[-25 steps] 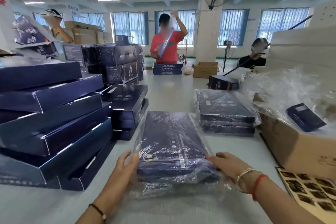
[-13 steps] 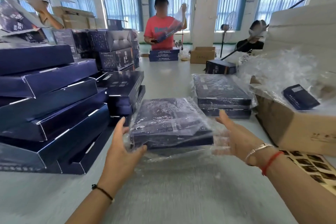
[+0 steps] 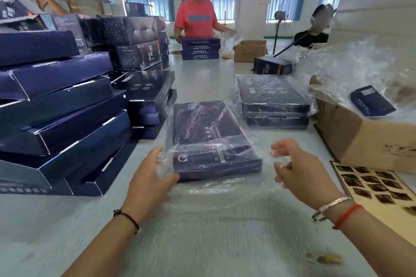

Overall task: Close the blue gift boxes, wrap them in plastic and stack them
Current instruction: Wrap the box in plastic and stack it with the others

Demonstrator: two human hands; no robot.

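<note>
A flat dark-blue gift box [image 3: 209,137] lies in a loose clear plastic bag on the white table, straight ahead of me. My left hand [image 3: 149,177] touches the bag at the box's near left corner, thumb against the plastic. To the right of the box my right hand [image 3: 299,168] hovers with fingers apart and curled, holding nothing. Behind it to the right stand two wrapped boxes [image 3: 273,101], one on the other. Unwrapped blue boxes [image 3: 60,119] are piled high on my left.
A cardboard carton [image 3: 360,137] full of clear plastic bags, with a small blue box on top, stands at my right. A sheet of printed pictures [image 3: 378,189] lies by it. A person in a red shirt [image 3: 195,18] works at the far end; two others are nearby.
The bagged box has come down from my hands onto the table. My right hand has let go and drawn back to the right; my left stays at the near left corner.
</note>
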